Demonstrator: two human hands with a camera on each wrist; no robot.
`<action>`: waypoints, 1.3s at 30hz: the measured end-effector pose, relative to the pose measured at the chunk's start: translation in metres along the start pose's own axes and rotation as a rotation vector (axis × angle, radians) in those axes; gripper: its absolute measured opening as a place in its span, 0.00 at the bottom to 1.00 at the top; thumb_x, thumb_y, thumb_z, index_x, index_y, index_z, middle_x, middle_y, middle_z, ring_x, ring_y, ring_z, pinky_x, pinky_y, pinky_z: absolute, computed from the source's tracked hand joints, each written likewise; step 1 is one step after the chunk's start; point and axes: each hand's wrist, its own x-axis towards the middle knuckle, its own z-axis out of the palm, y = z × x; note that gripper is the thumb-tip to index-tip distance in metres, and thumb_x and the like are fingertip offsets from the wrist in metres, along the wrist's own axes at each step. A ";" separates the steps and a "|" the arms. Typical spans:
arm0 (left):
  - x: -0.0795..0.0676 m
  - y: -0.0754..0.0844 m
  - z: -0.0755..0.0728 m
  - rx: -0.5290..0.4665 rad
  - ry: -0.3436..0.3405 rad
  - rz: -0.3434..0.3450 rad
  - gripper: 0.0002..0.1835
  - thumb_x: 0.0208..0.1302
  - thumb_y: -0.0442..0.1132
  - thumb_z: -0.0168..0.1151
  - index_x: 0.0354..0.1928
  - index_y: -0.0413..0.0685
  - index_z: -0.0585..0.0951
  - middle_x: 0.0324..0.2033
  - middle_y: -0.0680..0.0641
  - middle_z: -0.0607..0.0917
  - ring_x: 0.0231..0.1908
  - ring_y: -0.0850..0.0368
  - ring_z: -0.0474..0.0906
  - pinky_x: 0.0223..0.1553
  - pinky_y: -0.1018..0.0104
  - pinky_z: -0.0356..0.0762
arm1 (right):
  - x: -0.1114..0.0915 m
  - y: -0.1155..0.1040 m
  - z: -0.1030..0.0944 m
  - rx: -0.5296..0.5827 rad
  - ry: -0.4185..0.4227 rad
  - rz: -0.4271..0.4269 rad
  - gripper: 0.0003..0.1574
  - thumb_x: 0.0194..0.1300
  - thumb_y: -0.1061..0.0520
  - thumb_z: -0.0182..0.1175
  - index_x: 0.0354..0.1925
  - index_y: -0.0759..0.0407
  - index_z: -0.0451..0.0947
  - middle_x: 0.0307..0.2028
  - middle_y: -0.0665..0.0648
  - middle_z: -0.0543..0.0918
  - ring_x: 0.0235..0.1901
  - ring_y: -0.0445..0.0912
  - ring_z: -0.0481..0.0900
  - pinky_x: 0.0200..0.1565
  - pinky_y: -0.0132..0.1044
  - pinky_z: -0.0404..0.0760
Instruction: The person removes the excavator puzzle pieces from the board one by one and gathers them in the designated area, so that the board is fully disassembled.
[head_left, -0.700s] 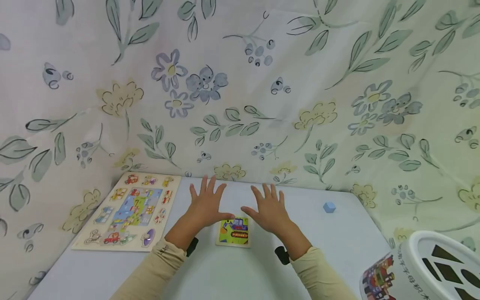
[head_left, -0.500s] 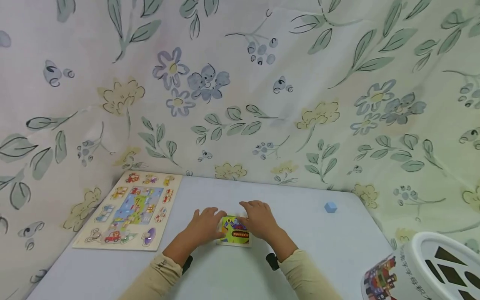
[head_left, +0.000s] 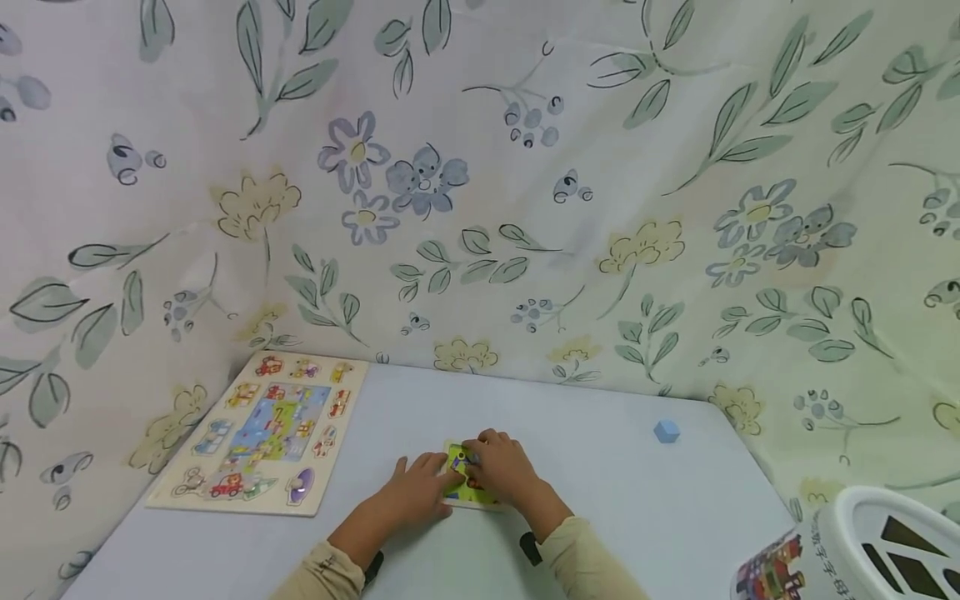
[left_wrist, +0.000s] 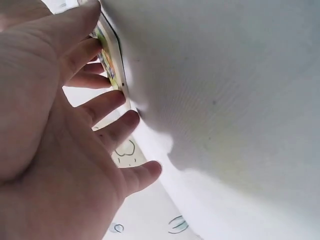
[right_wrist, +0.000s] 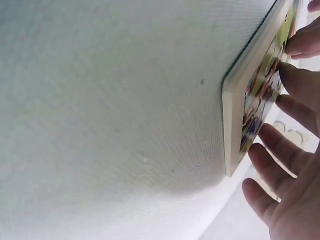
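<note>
A small square wooden jigsaw puzzle [head_left: 468, 500] with a green excavator picture lies flat on the white table, partly covered by both hands. My left hand [head_left: 416, 492] holds its near left corner, thumb at the edge and index finger on the picture. In the left wrist view the other fingers [left_wrist: 117, 130] spread along the left side. From the right, my right hand [head_left: 506, 471] reaches over the picture. Its thumb and index fingertips [right_wrist: 295, 80] touch the puzzle's face close together, the remaining fingers loosely bent at the side. I cannot tell whether they pinch a piece.
A large vehicle puzzle board [head_left: 281, 433] lies at the left of the table. A blue cube [head_left: 666, 431] sits at the back right. At the front right stands a white tub [head_left: 817, 550] with shaped holes in its lid. Flowered cloth [head_left: 480, 183] hangs behind the table.
Both hands have come down from above the puzzle, fingers first spread wide, and closed in on it from either side. The puzzle, board, cube and tub keep their places on the table.
</note>
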 end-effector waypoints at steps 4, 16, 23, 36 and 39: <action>-0.002 0.000 -0.001 -0.001 0.029 0.016 0.21 0.62 0.47 0.66 0.58 0.58 0.79 0.62 0.43 0.72 0.65 0.43 0.64 0.59 0.29 0.59 | 0.002 -0.001 0.002 0.042 0.024 0.005 0.24 0.65 0.45 0.63 0.57 0.50 0.78 0.52 0.55 0.78 0.53 0.52 0.76 0.53 0.52 0.76; 0.006 0.006 0.003 -0.026 0.051 -0.002 0.20 0.65 0.45 0.63 0.58 0.58 0.79 0.62 0.45 0.72 0.66 0.46 0.64 0.60 0.29 0.57 | 0.007 -0.006 -0.017 0.062 0.097 0.019 0.11 0.64 0.53 0.65 0.43 0.51 0.77 0.38 0.49 0.86 0.42 0.46 0.82 0.50 0.44 0.76; 0.001 0.006 0.001 -0.021 0.041 -0.052 0.20 0.63 0.45 0.65 0.57 0.58 0.80 0.63 0.43 0.72 0.67 0.45 0.63 0.62 0.30 0.56 | 0.004 0.025 -0.023 0.437 0.106 0.203 0.06 0.68 0.54 0.61 0.41 0.54 0.77 0.36 0.51 0.84 0.37 0.44 0.81 0.40 0.41 0.79; 0.002 0.003 0.001 -0.047 0.036 -0.076 0.19 0.62 0.44 0.66 0.57 0.57 0.81 0.64 0.43 0.72 0.67 0.44 0.62 0.63 0.30 0.54 | -0.013 0.083 -0.015 0.489 -0.022 0.385 0.06 0.63 0.59 0.64 0.39 0.59 0.80 0.31 0.51 0.81 0.32 0.43 0.75 0.35 0.37 0.76; 0.004 0.004 0.002 -0.057 0.036 -0.064 0.19 0.63 0.44 0.66 0.56 0.57 0.81 0.64 0.43 0.72 0.67 0.44 0.63 0.63 0.30 0.53 | -0.015 0.085 -0.014 0.478 -0.025 0.399 0.05 0.63 0.59 0.64 0.38 0.59 0.80 0.31 0.52 0.81 0.32 0.44 0.75 0.37 0.38 0.77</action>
